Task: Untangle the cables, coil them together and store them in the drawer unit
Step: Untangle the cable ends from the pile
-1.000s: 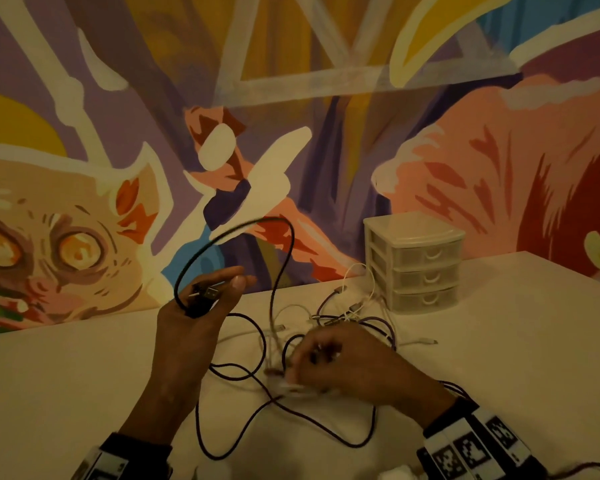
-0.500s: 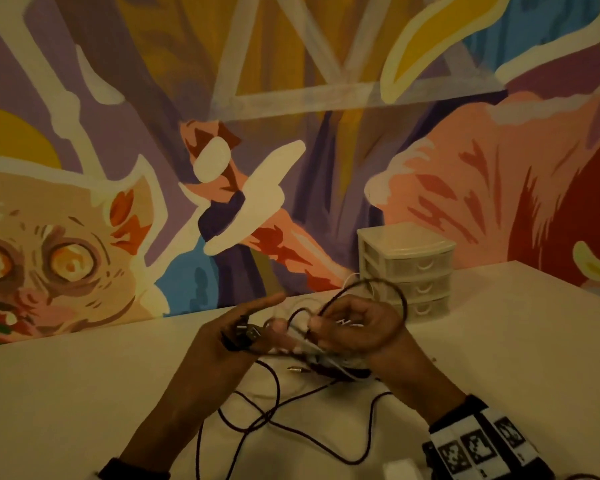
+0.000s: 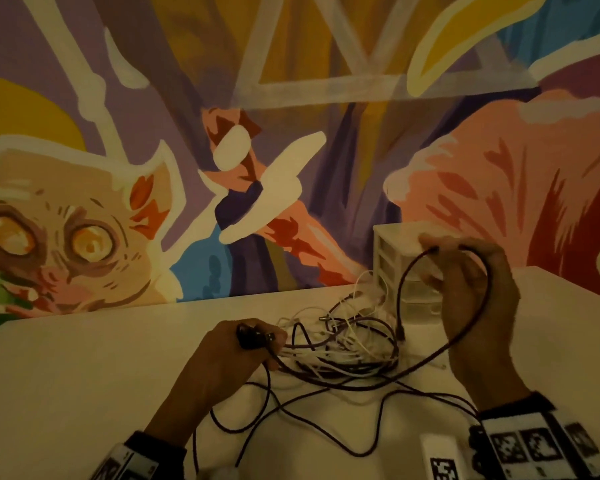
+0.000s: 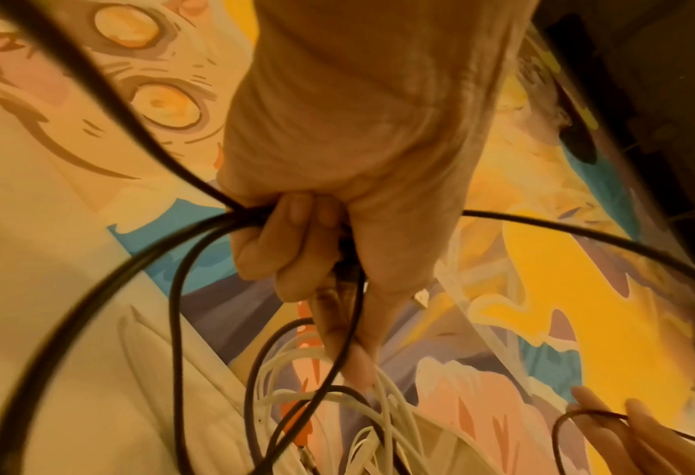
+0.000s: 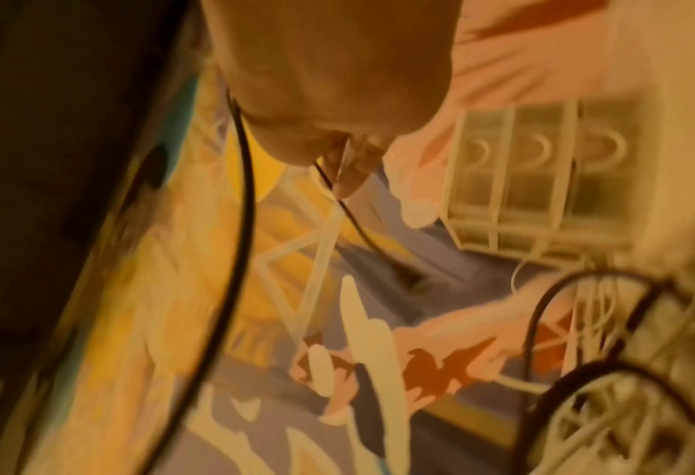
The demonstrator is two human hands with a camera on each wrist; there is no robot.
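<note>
A tangle of white and dark cables (image 3: 347, 344) lies on the white table (image 3: 84, 368) between my hands. My left hand (image 3: 253, 341) grips gathered loops of a dark cable (image 4: 199, 244) with its plug end near the thumb. My right hand (image 3: 465, 268) is raised to the right and pinches the same dark cable (image 3: 402, 282), which arcs over its fingers and runs down to the left hand. A plug (image 3: 401, 332) dangles from the arc. The small white drawer unit (image 3: 392, 251) stands behind my right hand, its three drawers (image 5: 537, 180) shut.
A painted mural wall (image 3: 291, 133) rises right behind the table's far edge. Slack dark cable (image 3: 326, 420) loops across the table toward me. A white block with a printed marker (image 3: 442, 459) lies at the near edge by my right wrist.
My right hand has moved from beside the left hand up and to the right, drawing out a length of dark cable. The left hand has lowered slightly toward the table.
</note>
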